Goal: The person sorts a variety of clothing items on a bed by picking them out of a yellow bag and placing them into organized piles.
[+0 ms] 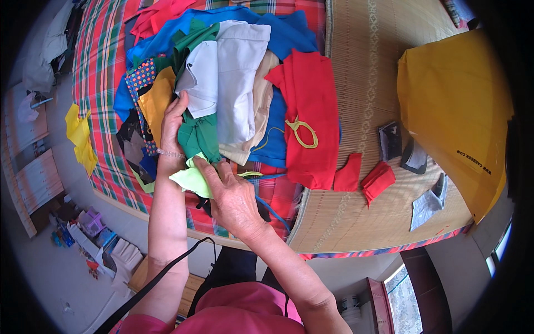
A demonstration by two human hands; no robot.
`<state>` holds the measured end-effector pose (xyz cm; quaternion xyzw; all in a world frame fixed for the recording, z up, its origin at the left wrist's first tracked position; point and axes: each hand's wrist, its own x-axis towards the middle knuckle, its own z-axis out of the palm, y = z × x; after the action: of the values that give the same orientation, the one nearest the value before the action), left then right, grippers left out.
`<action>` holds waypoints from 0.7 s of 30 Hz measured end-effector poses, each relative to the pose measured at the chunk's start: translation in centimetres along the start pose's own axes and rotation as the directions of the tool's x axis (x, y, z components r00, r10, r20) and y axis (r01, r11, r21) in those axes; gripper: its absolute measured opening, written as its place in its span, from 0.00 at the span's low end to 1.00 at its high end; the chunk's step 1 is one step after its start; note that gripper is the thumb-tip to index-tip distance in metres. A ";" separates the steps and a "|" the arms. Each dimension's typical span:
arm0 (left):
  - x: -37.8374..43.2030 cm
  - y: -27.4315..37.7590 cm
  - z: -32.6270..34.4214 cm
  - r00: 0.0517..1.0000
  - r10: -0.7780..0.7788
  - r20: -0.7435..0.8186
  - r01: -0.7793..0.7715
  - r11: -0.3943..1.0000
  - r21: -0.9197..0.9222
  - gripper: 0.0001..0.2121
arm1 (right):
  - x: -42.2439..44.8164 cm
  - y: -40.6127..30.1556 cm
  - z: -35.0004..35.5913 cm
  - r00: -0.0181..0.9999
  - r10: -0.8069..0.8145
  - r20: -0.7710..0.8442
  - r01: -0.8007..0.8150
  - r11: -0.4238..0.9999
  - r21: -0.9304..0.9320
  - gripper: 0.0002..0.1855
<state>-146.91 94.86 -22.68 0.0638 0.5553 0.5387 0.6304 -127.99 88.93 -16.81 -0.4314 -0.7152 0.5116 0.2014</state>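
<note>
My left hand (pixel 173 125) reaches into a heap of fabric pieces, its thumb over the edge of a folded white cloth (pixel 204 79), fingers hidden underneath. Green cloth (pixel 199 135) lies beside its wrist. My right hand (pixel 233 196) is on a lime-green scrap (pixel 192 179), fingertips at its upper edge by the green cloth; whether it grips the scrap is unclear. A larger white cloth (pixel 238 75) lies right of the folded one. Further right is folded red cloth (pixel 311 112) with a yellow fabric loop (pixel 303 132) on top. Orange cloth (pixel 157 102) and dotted cloth (pixel 141 83) lie to the left.
Plaid bedding (pixel 100 87) lies under the heap. A woven mat (pixel 354 62) on the right holds red scraps (pixel 377 179), a grey-blue scrap (pixel 429 204) and a large yellow bag (pixel 454 104). Yellow cloth (pixel 81 140) lies at the bed's left edge. A black strap (pixel 167 267) crosses near my left arm.
</note>
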 end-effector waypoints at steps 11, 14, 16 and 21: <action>-0.1 -0.5 0.0 0.999 0.025 0.021 -0.023 0.998 -0.065 0.18 | -0.3 -0.3 -0.6 1.000 0.026 0.010 -0.026 0.999 0.019 0.38; -0.4 -1.3 1.9 0.994 0.111 -0.023 -0.111 0.993 0.036 0.18 | -0.9 0.4 -1.2 0.998 0.061 -0.009 -0.061 0.998 0.032 0.38; -1.5 -1.3 4.1 0.978 0.186 -0.100 -0.164 0.967 0.195 0.19 | -1.4 0.6 -1.9 0.996 0.087 -0.014 -0.086 0.995 0.043 0.37; -2.8 -2.0 6.3 0.821 0.504 0.268 -0.461 0.308 0.833 0.17 | -3.5 2.0 -3.2 0.984 0.158 -0.081 -0.155 0.987 0.047 0.37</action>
<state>-140.31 95.21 -19.87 0.5254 0.7165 0.3433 0.3045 -122.86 88.04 -16.84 -0.5033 -0.6595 0.5216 0.1991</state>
